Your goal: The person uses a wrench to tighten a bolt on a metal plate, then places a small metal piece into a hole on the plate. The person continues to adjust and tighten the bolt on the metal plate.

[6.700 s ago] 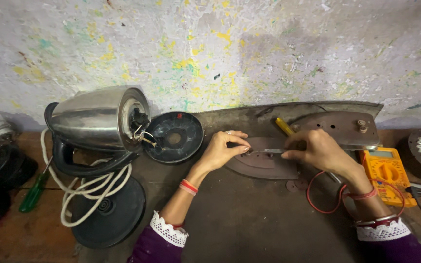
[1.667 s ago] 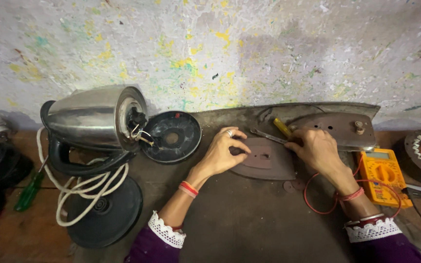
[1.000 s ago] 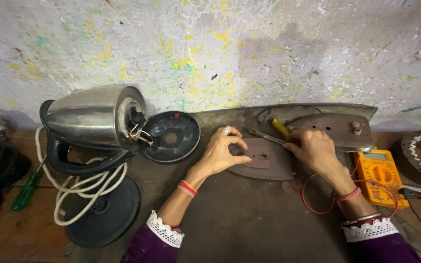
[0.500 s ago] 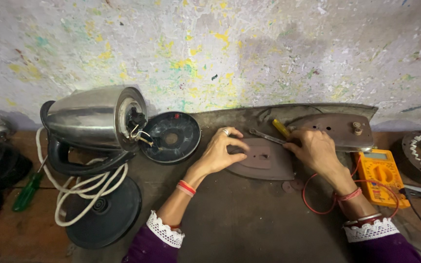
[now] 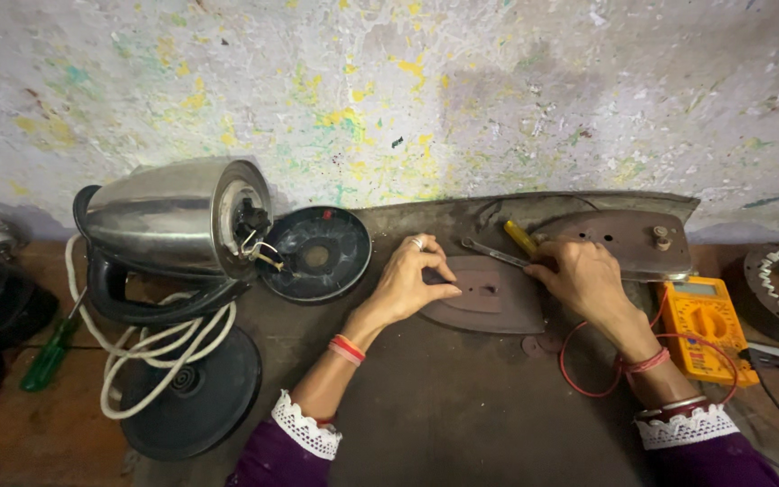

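Observation:
My left hand [image 5: 412, 280] rests on the left end of a flat brown iron-shaped metal plate [image 5: 489, 307] lying on the dark bench mat, fingers curled with the tips pinched together over the plate edge. My right hand [image 5: 579, 275] lies at the plate's right side, fingers closed around a slim metal tool [image 5: 493, 252] that points left across the plate. A yellow-handled screwdriver [image 5: 521, 238] lies just behind that hand. What the left fingertips pinch is too small to tell.
A steel kettle body [image 5: 173, 216] lies on its side at left with a white cord [image 5: 151, 352], a black round base [image 5: 316, 252] and a black disc [image 5: 191, 392]. A yellow multimeter [image 5: 703, 326] with red lead sits right. Another metal soleplate [image 5: 624, 239] leans at the wall.
Since the oldest frame my right hand has lifted from the plate's middle to its upper right edge with the tool. Over the last second both hands have barely moved.

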